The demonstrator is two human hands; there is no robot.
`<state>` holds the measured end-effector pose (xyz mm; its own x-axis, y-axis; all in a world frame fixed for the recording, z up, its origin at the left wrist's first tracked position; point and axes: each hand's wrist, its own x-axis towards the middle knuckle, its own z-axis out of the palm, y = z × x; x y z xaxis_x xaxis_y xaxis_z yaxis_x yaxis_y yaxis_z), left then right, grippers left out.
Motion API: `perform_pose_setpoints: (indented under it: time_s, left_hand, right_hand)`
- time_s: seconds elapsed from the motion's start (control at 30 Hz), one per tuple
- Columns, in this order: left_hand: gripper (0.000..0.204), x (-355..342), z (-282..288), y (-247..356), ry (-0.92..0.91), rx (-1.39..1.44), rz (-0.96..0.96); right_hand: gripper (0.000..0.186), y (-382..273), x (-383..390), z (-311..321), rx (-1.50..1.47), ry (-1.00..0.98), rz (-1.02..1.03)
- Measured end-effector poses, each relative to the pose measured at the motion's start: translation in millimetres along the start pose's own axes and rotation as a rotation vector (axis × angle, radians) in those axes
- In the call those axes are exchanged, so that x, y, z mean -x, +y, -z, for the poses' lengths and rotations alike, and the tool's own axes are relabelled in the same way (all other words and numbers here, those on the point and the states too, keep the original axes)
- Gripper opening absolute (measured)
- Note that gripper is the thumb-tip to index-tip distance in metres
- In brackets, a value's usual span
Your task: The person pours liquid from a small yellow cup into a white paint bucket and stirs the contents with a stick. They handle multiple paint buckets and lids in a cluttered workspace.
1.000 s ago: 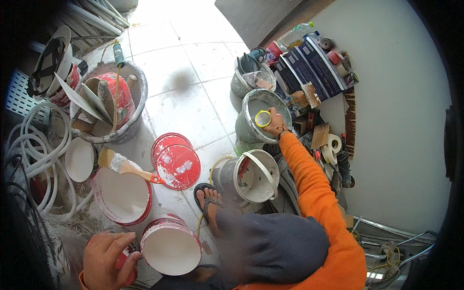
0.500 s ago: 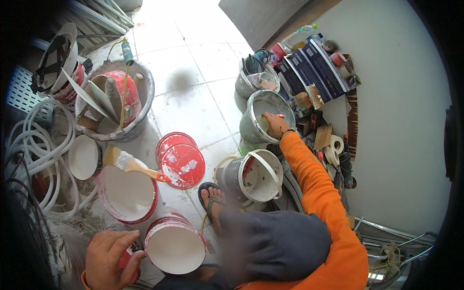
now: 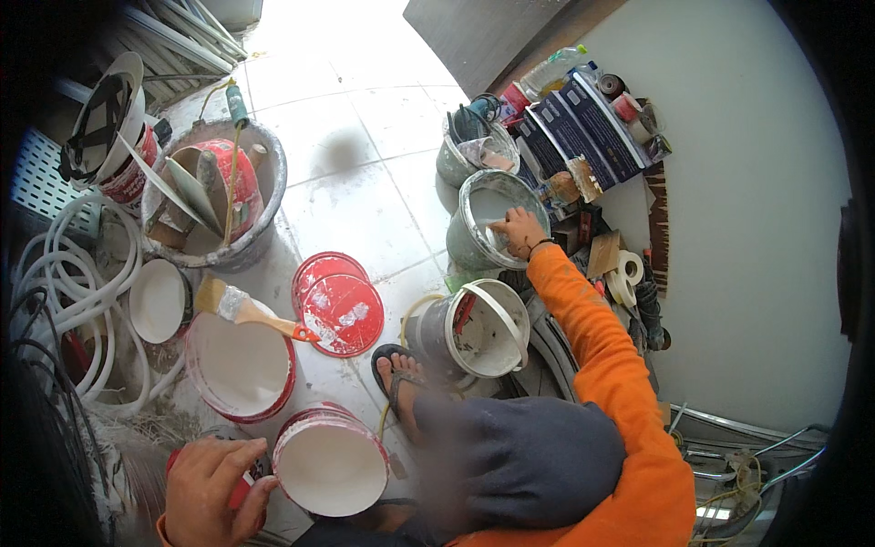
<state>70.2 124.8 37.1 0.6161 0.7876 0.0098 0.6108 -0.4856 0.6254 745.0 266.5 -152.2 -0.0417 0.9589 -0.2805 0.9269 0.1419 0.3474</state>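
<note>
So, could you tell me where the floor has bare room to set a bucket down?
The widest free patch is the tiled floor between the big tool tub and the grey buckets. It is crowded around the left hand by the paint buckets, and along the wall where the right hand reaches.

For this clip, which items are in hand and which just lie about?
In hand:
- left hand on a red object beside the white-filled red-rimmed paint tub
- right hand inside the grey metal bucket

Lying about:
- wooden-handled paintbrush
- two red round lids
- coiled white hose
</note>
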Motion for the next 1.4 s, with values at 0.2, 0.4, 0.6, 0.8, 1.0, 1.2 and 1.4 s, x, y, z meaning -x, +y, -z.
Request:
perform_pose_setpoints:
  time_s: [0.2, 0.4, 0.6, 0.8, 1.0, 1.2, 1.4]
  left_hand:
    - [0.048, 4.1, -1.9, 1.7, -0.033, -0.022, 0.048]
    - [0.047, 7.5, -4.4, 0.7, -0.042, -0.007, 0.055]
    - [0.046, 8.0, -7.0, -0.5, -0.064, 0.012, 0.051]
    - [0.046, 4.1, -10.7, 0.4, -0.078, 0.036, 0.06]
    - [0.045, 2.7, -11.2, 2.1, -0.073, 0.017, 0.07]
    - [0.045, 2.4, -8.0, 4.1, -0.056, -0.003, 0.074]
    - [0.044, -1.2, -7.5, 7.8, -0.049, 0.006, 0.071]
  right_hand:
    - [0.048, -9.8, 11.1, 66.3, 0.247, -0.158, -0.155]
    - [0.045, 20.2, 11.6, 101.5, 0.332, -0.264, -0.377]
    - [0.049, 15.9, 6.9, 111.4, -0.046, -0.001, -0.479]
    - [0.052, 11.5, -11.0, 37.4, -0.174, -0.113, -0.328]
    - [0.056, 2.8, -22.4, -14.1, -0.066, -0.148, -0.219]
    - [0.043, -7.9, -18.3, -21.3, -0.225, -0.121, -0.252]
    - [0.064, 14.5, -16.3, -43.2, -0.55, -0.038, -0.298]
